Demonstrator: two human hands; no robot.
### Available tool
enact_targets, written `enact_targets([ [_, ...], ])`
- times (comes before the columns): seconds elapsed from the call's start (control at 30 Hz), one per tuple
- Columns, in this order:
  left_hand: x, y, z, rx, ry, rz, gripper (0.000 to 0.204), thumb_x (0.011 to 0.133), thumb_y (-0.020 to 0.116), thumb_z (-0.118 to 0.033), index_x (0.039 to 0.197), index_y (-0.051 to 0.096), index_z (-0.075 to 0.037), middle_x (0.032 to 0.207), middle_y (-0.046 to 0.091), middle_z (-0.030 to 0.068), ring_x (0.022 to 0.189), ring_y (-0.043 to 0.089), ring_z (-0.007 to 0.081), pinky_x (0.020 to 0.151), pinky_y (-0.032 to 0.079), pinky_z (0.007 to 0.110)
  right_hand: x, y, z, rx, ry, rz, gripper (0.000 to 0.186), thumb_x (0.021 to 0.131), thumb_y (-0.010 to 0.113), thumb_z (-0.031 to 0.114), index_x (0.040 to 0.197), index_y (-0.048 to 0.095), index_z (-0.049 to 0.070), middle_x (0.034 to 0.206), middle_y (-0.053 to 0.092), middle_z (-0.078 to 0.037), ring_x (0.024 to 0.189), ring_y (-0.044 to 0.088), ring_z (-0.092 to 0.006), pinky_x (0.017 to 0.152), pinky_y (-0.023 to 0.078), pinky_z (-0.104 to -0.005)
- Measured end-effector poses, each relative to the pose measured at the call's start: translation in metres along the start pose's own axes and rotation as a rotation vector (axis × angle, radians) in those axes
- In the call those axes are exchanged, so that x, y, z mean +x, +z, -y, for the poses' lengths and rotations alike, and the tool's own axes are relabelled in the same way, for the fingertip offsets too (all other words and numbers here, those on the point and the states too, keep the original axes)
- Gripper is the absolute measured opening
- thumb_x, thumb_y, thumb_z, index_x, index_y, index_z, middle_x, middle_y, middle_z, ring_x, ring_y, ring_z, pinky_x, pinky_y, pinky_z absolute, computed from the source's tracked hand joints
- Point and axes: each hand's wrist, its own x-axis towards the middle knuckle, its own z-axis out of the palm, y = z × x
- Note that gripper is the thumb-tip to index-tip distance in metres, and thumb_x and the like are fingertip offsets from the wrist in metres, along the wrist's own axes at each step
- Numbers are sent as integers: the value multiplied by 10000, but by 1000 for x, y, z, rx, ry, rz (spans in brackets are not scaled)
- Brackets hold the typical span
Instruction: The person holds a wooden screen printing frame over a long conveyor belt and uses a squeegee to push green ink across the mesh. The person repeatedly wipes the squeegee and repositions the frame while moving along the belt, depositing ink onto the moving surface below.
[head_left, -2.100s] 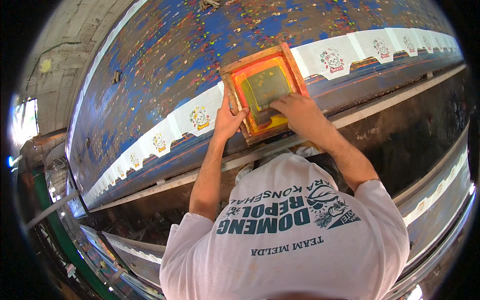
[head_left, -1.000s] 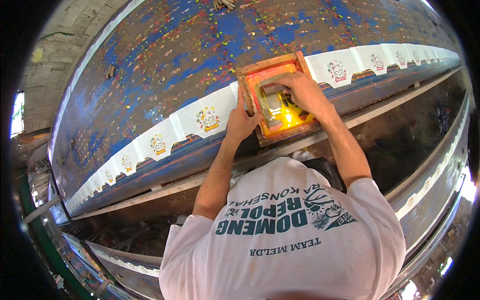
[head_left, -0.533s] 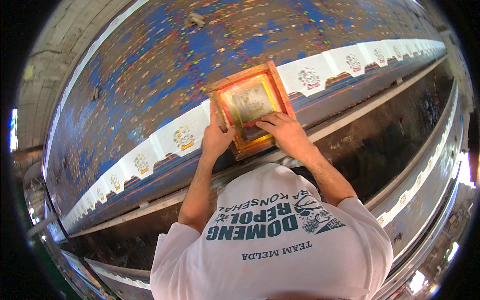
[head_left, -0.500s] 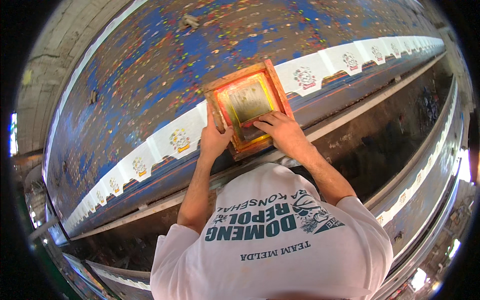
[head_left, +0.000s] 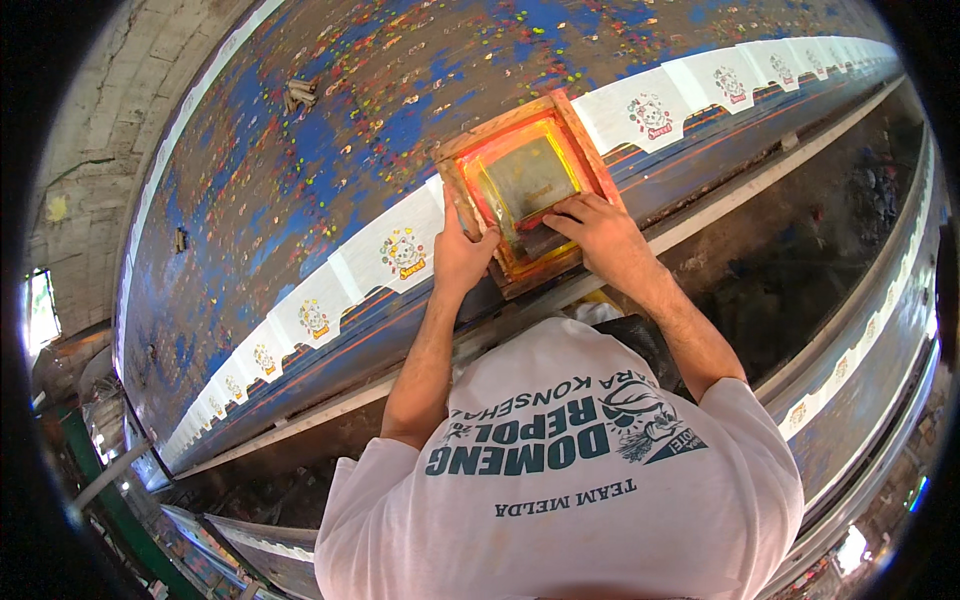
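Note:
A square wooden printing screen (head_left: 592, 150) lies over a row of white printed pieces on the long table. Its inner face has red and yellow borders round a greyish mesh (head_left: 530, 180). My left hand (head_left: 462, 262) grips the left rail, thumb on the inner side and fingers along the outside. Near the lower right of the mesh, my right hand (head_left: 612, 242) is closed, fingertips curled at a dark strip inside the screen; what they hold is hidden. Left of the screen lies a white piece (head_left: 403, 254) with a colourful print; another printed piece (head_left: 650, 115) lies to its right.
The long table (head_left: 330, 140) is stained blue and brown with many small coloured marks. A small pale bundle (head_left: 299, 95) lies farther back. A raised rail (head_left: 730, 205) runs along the near edge, with a dark gap beyond. A second table (head_left: 840, 420) with white pieces stands lower right.
The whole view has shifted, so screen, hands and table appear farther right and higher. Both hands keep nearly the same places on the screen.

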Motion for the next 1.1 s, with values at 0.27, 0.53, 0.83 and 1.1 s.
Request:
enact_targets([
  [0.27, 0, 3, 1, -104, 53, -29, 1125, 980, 782, -153, 1846, 64, -123, 920, 857, 121, 566, 742, 182, 489, 598, 328, 1, 2, -17, 79, -47, 144, 534, 877, 712, -4, 1395, 751, 120, 1371, 731, -80, 1331, 671, -320, 1129, 551, -479],
  [0.53, -4, 1, 0, -139, 14, -50, 1119, 964, 806, -157, 1847, 120, -120, 817, 808, 84, 506, 675, 147, 463, 561, 321, 9, -2, -21, 83, -120, 224, 530, 890, 715, 12, 1411, 714, 111, 1326, 708, -97, 1304, 665, -326, 1115, 554, -474],
  [0.83, -3, 2, 3, -73, 19, -48, 1129, 969, 807, -199, 1843, 100, -100, 833, 809, 105, 514, 693, 192, 482, 573, 349, 50, 2, -48, 192, -143, 273, 399, 933, 708, 36, 1323, 754, 107, 1222, 758, -131, 1217, 721, -362, 1110, 561, -489],
  [1.1, -4, 1, -3, -10, 4, -18, 1152, 973, 792, -264, 1834, 51, -70, 833, 821, 155, 530, 727, 236, 515, 613, 381, 120, 20, -51, 84, -28, 123, 490, 919, 691, -5, 1377, 763, 157, 1250, 785, -102, 1274, 709, -351, 1117, 558, -491],
])
